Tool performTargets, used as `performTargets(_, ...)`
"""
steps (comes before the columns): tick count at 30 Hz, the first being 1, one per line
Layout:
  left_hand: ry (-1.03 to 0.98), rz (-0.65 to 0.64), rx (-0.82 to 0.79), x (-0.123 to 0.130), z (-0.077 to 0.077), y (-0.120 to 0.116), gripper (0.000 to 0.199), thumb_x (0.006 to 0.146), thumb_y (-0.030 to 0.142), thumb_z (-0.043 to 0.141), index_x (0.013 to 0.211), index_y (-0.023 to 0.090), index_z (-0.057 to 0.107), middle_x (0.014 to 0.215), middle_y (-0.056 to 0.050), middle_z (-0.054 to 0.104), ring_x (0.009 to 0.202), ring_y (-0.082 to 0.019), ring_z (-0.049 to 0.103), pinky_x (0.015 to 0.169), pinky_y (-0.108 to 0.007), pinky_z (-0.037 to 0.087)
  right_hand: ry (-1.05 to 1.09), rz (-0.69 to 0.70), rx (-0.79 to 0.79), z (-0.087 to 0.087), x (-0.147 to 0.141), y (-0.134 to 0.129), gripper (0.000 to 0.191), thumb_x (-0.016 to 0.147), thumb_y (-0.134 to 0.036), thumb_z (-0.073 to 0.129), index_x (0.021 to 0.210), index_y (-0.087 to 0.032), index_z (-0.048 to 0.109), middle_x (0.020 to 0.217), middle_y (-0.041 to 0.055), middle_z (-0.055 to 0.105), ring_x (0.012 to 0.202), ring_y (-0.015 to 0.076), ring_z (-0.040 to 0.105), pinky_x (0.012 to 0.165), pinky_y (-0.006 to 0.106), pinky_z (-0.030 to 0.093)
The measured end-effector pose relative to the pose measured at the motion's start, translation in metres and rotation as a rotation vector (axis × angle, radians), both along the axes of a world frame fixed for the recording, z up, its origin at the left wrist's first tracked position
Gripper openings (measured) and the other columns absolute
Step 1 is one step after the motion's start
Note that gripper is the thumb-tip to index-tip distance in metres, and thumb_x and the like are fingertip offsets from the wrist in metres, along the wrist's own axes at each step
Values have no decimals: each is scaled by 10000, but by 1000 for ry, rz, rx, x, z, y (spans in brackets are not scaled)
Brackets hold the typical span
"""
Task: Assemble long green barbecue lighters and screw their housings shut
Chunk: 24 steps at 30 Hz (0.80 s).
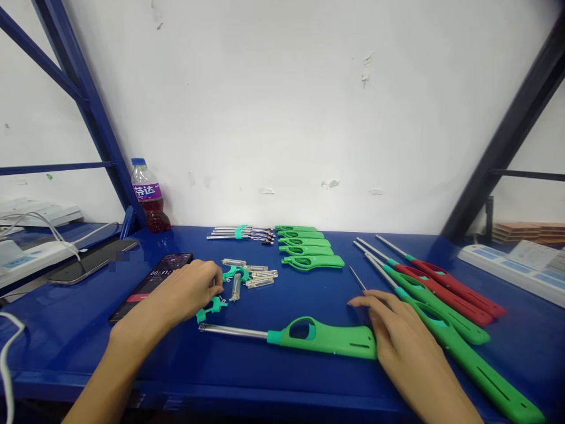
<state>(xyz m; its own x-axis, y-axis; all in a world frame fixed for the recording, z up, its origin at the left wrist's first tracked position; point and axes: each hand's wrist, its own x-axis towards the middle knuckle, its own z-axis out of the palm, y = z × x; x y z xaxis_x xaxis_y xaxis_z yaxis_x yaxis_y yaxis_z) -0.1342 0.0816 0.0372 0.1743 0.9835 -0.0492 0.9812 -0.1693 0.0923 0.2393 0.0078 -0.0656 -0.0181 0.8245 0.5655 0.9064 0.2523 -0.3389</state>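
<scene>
My left hand [189, 291] has its fingers pressed together beside small teal plastic parts [213, 306]; whatever lies between its fingertips is hidden. Clear small tanks [236, 287] are just right of it. In front lies a green lighter [329, 340] with a metal tube pointing left. My right hand [399, 333] is over the lighter's right end, fingers stretched and slightly apart. A thin metal rod [357, 278] sticks out beyond its fingers, its near end hidden by the hand.
Several green handle shells [313, 262] and metal tubes with wires [229, 231] lie at the back. Long green [485, 365] and red lighters [463, 288] are at right. A phone [143, 285], bottle [150, 197] and power strip [512, 268] flank the blue table [282, 386].
</scene>
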Motion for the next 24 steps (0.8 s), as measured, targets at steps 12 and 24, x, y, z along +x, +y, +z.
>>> performTargets(12, 5, -40, 16, 7, 4, -6, 208, 946, 242, 487, 822, 225, 653, 872, -90, 737, 793, -272, 681, 652, -327, 403, -49, -6, -1, -3, 3, 2, 490, 924, -80, 380, 1160, -300, 750, 1282, 82, 691, 1112, 282, 680, 962, 488, 532)
performTargets(24, -78, -155, 69, 11, 0, -14, 298, 1051, 375, 222, 962, 246, 475, 942, -94, 686, 803, -285, 640, 718, -394, 415, -58, -20, 15, 0, 0, -1, 575, 813, 22, 395, 1156, -278, 745, 1286, 83, 686, 1136, 271, 683, 983, 469, 555)
